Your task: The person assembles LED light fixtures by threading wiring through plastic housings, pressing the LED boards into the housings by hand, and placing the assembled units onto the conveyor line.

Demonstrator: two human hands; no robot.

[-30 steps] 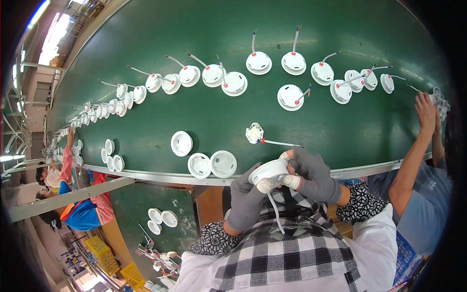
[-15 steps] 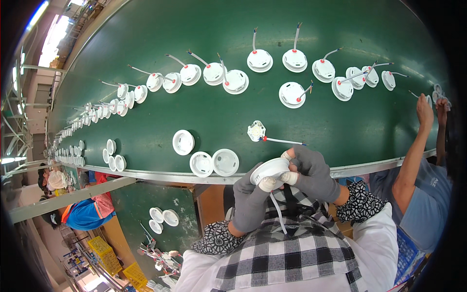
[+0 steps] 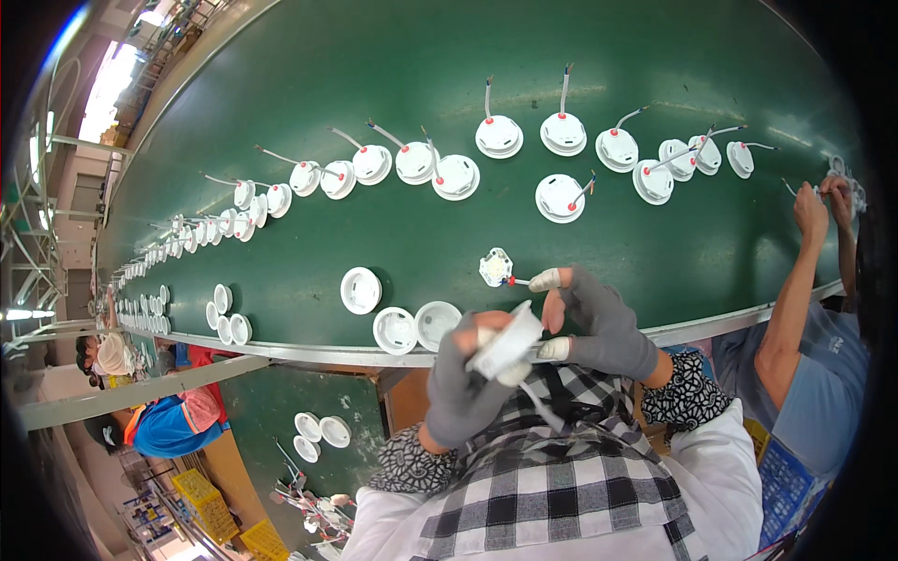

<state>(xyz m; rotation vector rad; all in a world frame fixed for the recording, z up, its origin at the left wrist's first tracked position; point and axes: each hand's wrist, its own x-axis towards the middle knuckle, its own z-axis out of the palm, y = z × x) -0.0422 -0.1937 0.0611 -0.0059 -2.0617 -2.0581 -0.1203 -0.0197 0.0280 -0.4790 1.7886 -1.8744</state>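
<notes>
White round housing (image 3: 513, 338) tilts at the bench's near edge, grasped by fingers of the left hand (image 3: 463, 385); the right hand's (image 3: 606, 329) fingers are parted, released, one tip by the hexagonal board's (image 3: 496, 267) cable (image 3: 521, 281).

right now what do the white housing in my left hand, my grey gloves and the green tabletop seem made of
White housing: probably smooth moulded plastic, going by its even white wall, though motion blur leaves painted metal possible. Grey gloves: matt fabric, likely knit, close-fitting and without shine. Green tabletop: smooth and faintly glossy, with pale reflected streaks; rubber sheet or laminate, I can't tell.
</notes>
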